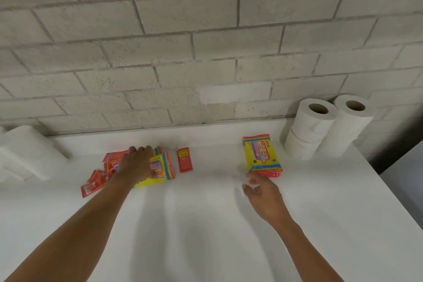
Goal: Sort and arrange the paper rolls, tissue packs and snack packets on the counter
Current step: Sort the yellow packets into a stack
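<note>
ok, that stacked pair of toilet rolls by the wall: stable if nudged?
The stacked toilet rolls look soft and probably light. The upper roll sits offset on the lower one, so a push may topple it. It touches the tall paper roll, which might brace it.

A wall of pale grey brick (206, 36) with darker mortar lines fills the upper half of the view. Below it runs a white counter (206, 224), its surface smooth and faintly shadowed. A dark gap (389, 144) shows past the counter's right edge.

Yellow tissue packs (262, 155), red snack packets (184, 159), upright white paper rolls (314, 121)
</note>
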Motion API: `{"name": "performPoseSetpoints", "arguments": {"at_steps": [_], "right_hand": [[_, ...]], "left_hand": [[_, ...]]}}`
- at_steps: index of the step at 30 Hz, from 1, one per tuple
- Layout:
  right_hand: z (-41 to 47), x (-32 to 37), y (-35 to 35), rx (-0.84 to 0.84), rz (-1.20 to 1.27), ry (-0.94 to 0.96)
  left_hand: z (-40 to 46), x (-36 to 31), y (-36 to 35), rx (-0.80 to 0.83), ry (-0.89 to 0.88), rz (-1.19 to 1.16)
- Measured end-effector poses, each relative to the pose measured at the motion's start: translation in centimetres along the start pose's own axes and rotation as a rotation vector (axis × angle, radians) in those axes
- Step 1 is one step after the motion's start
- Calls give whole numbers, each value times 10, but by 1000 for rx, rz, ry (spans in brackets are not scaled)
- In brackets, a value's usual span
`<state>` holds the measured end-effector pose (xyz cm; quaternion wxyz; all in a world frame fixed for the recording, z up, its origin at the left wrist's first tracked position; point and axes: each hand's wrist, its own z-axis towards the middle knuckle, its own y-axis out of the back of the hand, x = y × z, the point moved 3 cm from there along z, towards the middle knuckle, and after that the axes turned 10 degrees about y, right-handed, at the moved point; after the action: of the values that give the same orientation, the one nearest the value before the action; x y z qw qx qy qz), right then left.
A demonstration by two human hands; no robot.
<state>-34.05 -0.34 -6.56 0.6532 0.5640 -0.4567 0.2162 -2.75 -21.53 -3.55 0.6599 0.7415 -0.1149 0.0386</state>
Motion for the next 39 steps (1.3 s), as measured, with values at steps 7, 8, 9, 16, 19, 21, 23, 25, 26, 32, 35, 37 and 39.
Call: {"name": "performPoseSetpoints", "arguments": {"at_steps": [7,8,9,16,19,21,23,25,26,32,35,37,39], "right_hand": [[-12,8,-32,127,167,4],[-14,10,-35,143,194,-1],[-16,12,-38,160,240,-14],[-30,38,-47,325,672,-166],[-33,39,-49,395,725,-155],[-32,35,-49,383,770,-174],[-29,29,-48,350,799,-190],[-27,21,-47,312,807,-210],[-26,18,-46,295,809,-219],[-19,9,-41,214,828,-247],[-14,7,-36,167,828,-254],[-9,5,-32,140,829,-258],[-4,4,-28,114,834,-262]], "left_hand": [[-44,0,17,3,34,-433],[-51,-1,18,21,33,-547],[-59,-3,20,36,36,-653],[-125,-47,36,317,31,-1352],[-140,-68,31,386,61,-1529],[-146,-81,29,405,71,-1582],[-151,-92,25,433,77,-1609],[-152,-102,19,458,89,-1609],[-151,-105,17,474,96,-1603],[-151,-121,5,566,114,-1579],[-150,-127,-1,593,122,-1554],[-149,-127,-4,583,131,-1513],[-149,-127,-7,576,145,-1497]]}}
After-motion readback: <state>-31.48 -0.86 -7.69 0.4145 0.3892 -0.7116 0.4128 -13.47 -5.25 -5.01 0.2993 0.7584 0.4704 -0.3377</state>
